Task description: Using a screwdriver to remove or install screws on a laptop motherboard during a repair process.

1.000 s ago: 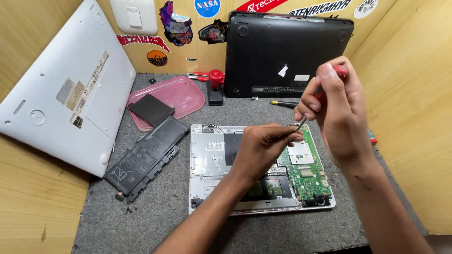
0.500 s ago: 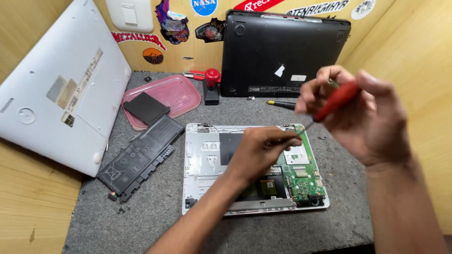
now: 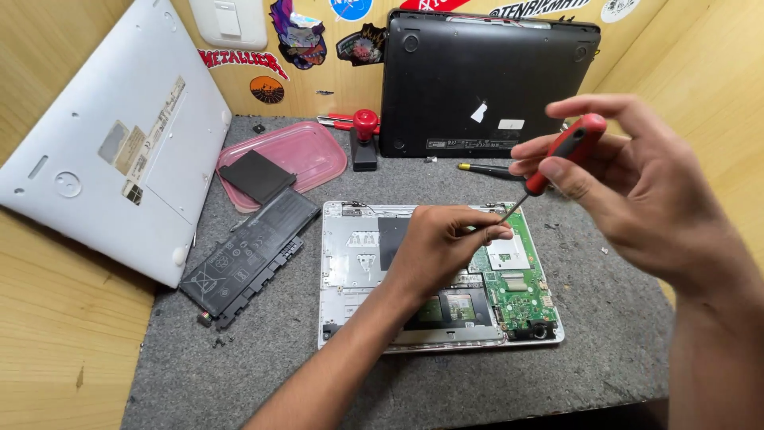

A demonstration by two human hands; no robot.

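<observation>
Since 0.5 s ago the right hand (image 3: 637, 191) has lifted a bit and tipped the screwdriver (image 3: 557, 159) steeper; left hand (image 3: 438, 247) hasn't shifted.

L to R: white laptop cover (image 3: 119, 159) leans against the wooden wall at far left. Next to it a pink tray (image 3: 310, 151) w/ a flat black part (image 3: 255, 175) inside, and a long black battery (image 3: 251, 255) lying on the grey mat (image 3: 239, 374), just near of the tray. Centre: opened white laptop (image 3: 358, 255), green circuit board (image 3: 517, 279) on its right side. Left hand rests on the laptop's middle, fingers curled and pinched together around the screwdriver's metal tip, near the board's far edge. Right hand is above and to the right, fingers loosely wrapped round the red-and-black handle, shaft slanting down-left to the other hand. Far centre-right, a black laptop (image 3: 485, 87) stands against the wall; a small red-topped tool (image 3: 365, 135) sits just left of it.
</observation>
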